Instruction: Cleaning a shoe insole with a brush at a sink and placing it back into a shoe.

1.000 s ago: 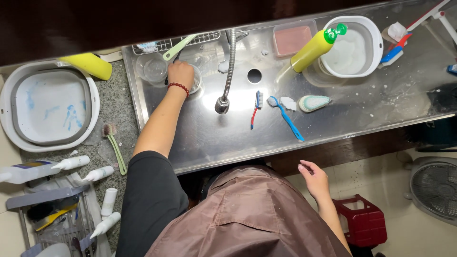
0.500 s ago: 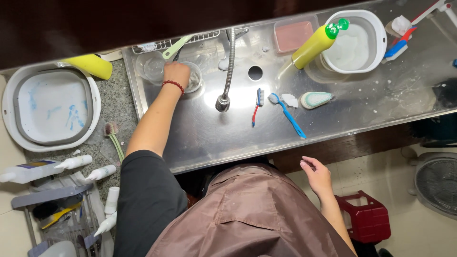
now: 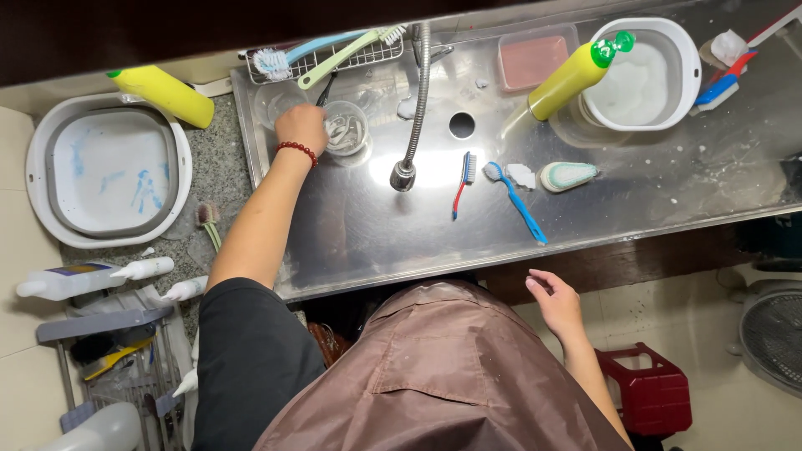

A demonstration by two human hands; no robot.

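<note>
My left hand [image 3: 301, 129], with a red bead bracelet on the wrist, reaches into the back left of the steel sink [image 3: 359, 242] and grips the rim of a clear glass [image 3: 349, 134]. A second clear cup [image 3: 271, 104] stands just behind the hand. The flexible faucet [image 3: 415, 100] hangs to the right of the glass. My right hand [image 3: 555, 301] hangs below the sink's front edge, fingers loosely apart and holding nothing. I wear a brown apron [image 3: 451, 376].
In the sink lie a red-and-blue brush [image 3: 462, 184], a blue brush [image 3: 518, 205] and a teal scrubber [image 3: 568, 175]. Behind them stand a yellow bottle [image 3: 572, 79], a white basin [image 3: 681, 92] and a pink tub [image 3: 535, 60]. A basin [image 3: 38, 167] sits left, a red stool [image 3: 652, 392] lower right.
My left hand stays on the glass, shifted slightly left. The right hand hangs in the same place. The view has moved a little.
</note>
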